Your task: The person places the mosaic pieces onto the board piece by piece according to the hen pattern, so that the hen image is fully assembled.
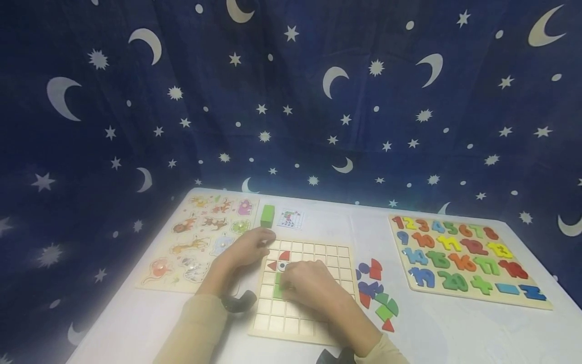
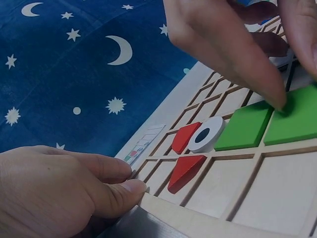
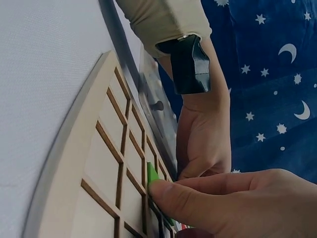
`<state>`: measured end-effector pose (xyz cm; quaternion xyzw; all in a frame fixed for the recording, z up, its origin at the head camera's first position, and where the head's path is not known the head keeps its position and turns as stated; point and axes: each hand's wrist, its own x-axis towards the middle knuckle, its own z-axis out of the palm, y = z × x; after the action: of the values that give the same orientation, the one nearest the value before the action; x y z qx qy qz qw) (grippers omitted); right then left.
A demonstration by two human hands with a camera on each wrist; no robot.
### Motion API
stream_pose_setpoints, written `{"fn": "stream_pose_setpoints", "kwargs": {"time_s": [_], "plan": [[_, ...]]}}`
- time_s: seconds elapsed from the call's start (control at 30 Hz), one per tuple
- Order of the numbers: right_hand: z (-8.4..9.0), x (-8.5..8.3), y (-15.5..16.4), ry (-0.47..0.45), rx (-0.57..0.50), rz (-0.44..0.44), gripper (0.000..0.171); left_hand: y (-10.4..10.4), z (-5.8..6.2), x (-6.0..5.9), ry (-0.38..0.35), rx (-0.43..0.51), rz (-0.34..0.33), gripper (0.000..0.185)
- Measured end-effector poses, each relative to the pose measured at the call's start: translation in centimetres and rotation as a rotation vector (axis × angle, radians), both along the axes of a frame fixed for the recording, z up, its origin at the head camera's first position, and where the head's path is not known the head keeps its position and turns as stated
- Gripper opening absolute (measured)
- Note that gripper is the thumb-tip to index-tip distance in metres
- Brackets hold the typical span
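A wooden grid board (image 1: pixel 313 253) lies in the middle of the white table. My left hand (image 1: pixel 247 247) rests at its far left corner, fingertips (image 2: pixel 133 186) against the board's edge (image 2: pixel 163 208). My right hand (image 1: pixel 309 285) lies over the board, one fingertip (image 2: pixel 277 99) pressing where two green square tiles (image 2: pixel 245 126) sit side by side in their cells. Beside them are a white eye disc (image 2: pixel 205 134) and two red pieces (image 2: pixel 185 171). In the right wrist view a fingertip (image 3: pixel 163 191) touches a green tile's edge (image 3: pixel 152 176).
Loose coloured shapes (image 1: pixel 376 293) lie right of the board. A number puzzle (image 1: pixel 464 258) sits at the far right and an animal puzzle (image 1: pixel 200 242) at the left. Behind the board stand a green block (image 1: pixel 267 216) and a pattern card (image 1: pixel 290 219). A starry blue cloth (image 1: pixel 291 101) hangs behind.
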<state>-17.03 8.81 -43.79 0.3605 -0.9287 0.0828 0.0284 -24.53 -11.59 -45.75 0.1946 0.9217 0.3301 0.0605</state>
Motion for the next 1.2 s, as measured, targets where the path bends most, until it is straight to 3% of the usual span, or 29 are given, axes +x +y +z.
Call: {"fn": "stream_pose_setpoints", "kwargs": {"time_s": [0.2,0.43,0.8,0.97,1.2], "plan": [[1.5,-0.5,2.0,-0.065,-0.084,-0.042,0.011,0.2,-0.5,-0.3,0.021,-0.002,0.003,0.044],[3.2,-0.5,8.4,-0.12,-0.075,-0.176,0.017,0.5,-1.0,-0.4,0.031,0.021,-0.024,0.045],[1.3,2.2,17.5,-0.281,-0.04,-0.306,0.029,-0.1,-0.4,0.1,0.04,-0.005,-0.009,0.042],[0.2,3.0,18.6,-0.393,-0.018,-0.414,0.03,-0.1,-0.4,0.2,0.04,-0.012,0.007,0.043],[-0.9,3.5,19.0,-0.38,0.027,-0.545,0.03,0.0,-0.5,0.1,0.066,-0.022,-0.034,0.041]]}}
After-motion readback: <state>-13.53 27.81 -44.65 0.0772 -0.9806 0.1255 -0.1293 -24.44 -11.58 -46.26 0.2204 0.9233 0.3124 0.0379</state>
